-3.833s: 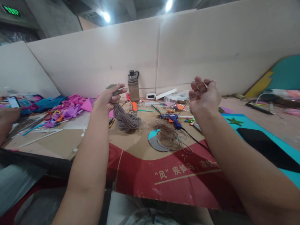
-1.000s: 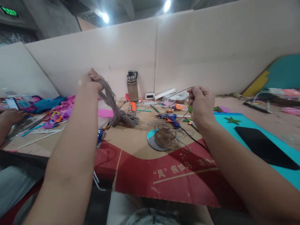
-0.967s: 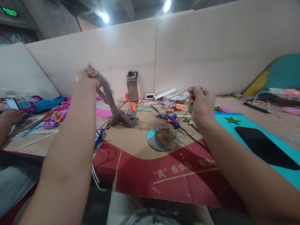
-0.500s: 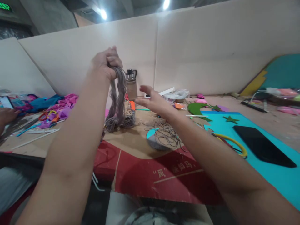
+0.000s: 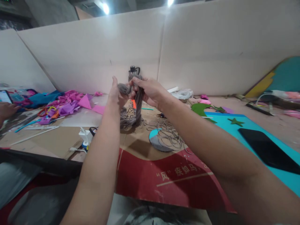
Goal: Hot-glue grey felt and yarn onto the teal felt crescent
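A hank of grey yarn [image 5: 138,107] hangs from both my hands above the cardboard, its lower loops resting on the board. My right hand [image 5: 151,90] pinches the top of the hank between thumb and fingers. On the other side my left hand [image 5: 117,93] is closed around a bend of the same yarn, with its thumb pointing up; some of its fingers are hidden behind the strands. Loose grey yarn [image 5: 172,136] lies tangled on the board, partly over a round grey and turquoise disc [image 5: 156,142].
A bottle [image 5: 132,69] stands behind the yarn. To the right, a black phone [image 5: 267,147] and a green star [image 5: 236,122] lie on a turquoise sheet [image 5: 225,120]. Pink and purple scraps [image 5: 67,106] pile up at left, near another person's hand [image 5: 8,109]. A white plug [image 5: 86,136] sits by my left forearm.
My left hand has come down with the yarn. My right hand, open and apart before, has moved in and taken hold of the hank.
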### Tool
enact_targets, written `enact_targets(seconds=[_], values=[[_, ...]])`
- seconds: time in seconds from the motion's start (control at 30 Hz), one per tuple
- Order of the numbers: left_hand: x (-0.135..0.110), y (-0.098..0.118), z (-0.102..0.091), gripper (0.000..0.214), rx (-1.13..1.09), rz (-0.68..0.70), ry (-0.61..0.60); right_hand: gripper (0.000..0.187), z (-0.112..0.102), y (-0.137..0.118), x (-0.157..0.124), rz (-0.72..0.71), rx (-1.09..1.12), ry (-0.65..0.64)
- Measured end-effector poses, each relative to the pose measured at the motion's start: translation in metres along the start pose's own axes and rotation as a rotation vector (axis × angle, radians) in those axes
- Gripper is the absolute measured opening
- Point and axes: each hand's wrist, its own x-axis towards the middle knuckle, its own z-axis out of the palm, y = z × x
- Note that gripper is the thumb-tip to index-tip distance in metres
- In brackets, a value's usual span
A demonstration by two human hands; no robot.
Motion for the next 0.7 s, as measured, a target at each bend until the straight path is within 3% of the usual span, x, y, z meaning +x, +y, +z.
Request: enact_targets(seconds=[0.13,0.2,0.33,0.4,0.53,0.63,0.7], values=[[-0.014,-0.034,-0.016,0.097,0.112,-0.149,-0.150,0.028,0.015,-0.025,0.026,-0.062,-0.064,0.099],[-0.024,-0.042,-0.016,0.101,0.150,-0.168,-0.240,0.030,0.024,-0.032,0.042,-0.084,-0.098,0.145],[-0.044,-0.044,-0.015,0.069,0.179,-0.031,-0.312,0.028,0.035,-0.033,0.071,-0.131,-0.263,0.177],[-0.050,-0.041,-0.017,0.046,0.165,0.016,-0.296,0.032,0.032,-0.026,0.077,-0.032,-0.423,0.109],[-0.046,-0.034,-0.025,0.034,-0.011,0.109,-0.248,0.058,0.010,-0.001,0.060,0.277,-0.622,-0.024],[-0.039,-0.032,-0.028,0.034,-0.135,0.180,-0.161,0.054,-0.010,0.022,0.029,0.214,-0.574,0.127],[-0.036,-0.032,-0.027,0.034,-0.169,0.220,-0.109,0.050,-0.019,0.037,0.007,0.169,-0.477,0.048]])
